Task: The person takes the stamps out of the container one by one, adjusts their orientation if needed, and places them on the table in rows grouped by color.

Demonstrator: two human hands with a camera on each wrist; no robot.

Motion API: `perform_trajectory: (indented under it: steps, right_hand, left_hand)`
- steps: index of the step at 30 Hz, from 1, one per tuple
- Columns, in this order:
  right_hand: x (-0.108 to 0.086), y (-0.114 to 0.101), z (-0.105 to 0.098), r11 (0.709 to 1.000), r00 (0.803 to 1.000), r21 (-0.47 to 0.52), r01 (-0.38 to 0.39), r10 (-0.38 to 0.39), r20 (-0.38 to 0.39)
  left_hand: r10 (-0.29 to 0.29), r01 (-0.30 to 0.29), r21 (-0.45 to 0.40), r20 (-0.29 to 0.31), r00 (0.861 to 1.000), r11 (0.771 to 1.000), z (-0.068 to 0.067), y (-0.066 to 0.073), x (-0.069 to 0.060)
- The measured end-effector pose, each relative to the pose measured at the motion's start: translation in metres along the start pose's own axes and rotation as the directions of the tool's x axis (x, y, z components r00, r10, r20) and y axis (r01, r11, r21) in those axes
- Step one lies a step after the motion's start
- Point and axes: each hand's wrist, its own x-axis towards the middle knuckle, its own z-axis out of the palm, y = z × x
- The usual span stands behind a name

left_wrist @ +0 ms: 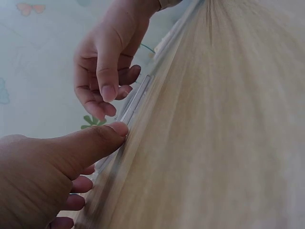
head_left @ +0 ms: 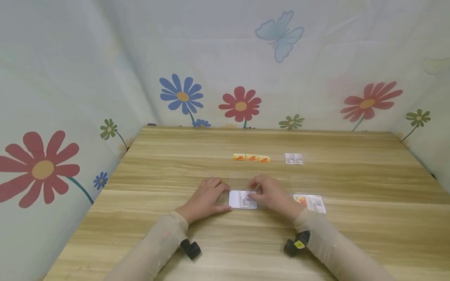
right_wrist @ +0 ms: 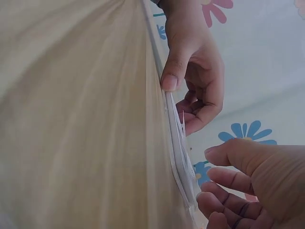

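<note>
A flat white case (head_left: pixel 234 199) lies in front of me, a faint clear flap (head_left: pixel 240 181) spread behind it. Inside is a small grey printed card (head_left: pixel 245 199). My left hand (head_left: pixel 207 199) holds the case at its left end, thumb at the near corner and fingers at the far one; in the left wrist view the thumb (left_wrist: pixel 102 140) presses the edge. Over the right end hovers my right hand (head_left: pixel 272 195), its fingertips close to the grey card. In the right wrist view these loosely bent fingers (right_wrist: pixel 233 179) stand apart from the case and hold nothing visible.
To the right lies a second white case (head_left: pixel 324 208) with an orange card (head_left: pixel 301 200) and a grey card (head_left: pixel 316 203) in it. Farther back on the wooden table (head_left: pixel 183 156) are three orange-yellow cards (head_left: pixel 251 157) and two grey cards (head_left: pixel 293 159). A flowered curtain stands behind.
</note>
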Motion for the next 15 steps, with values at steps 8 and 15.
perform_trajectory:
  steps: [8, 15]
  right_hand:
    - [-0.0016, 0.0000, 0.0046, 0.997, 0.999, -0.067, 0.039, -0.041, -0.024]
    - [-0.0022, -0.0012, 0.0079, 0.996, 0.999, -0.078, 0.041, -0.043, -0.026]
  left_hand:
    - [0.003, -0.003, -0.007, 0.000, 1.000, 1.000, 0.0011, -0.0011, 0.0003]
    - [0.004, -0.004, -0.008, 0.006, 1.000, 1.000, 0.0012, -0.0020, 0.0002]
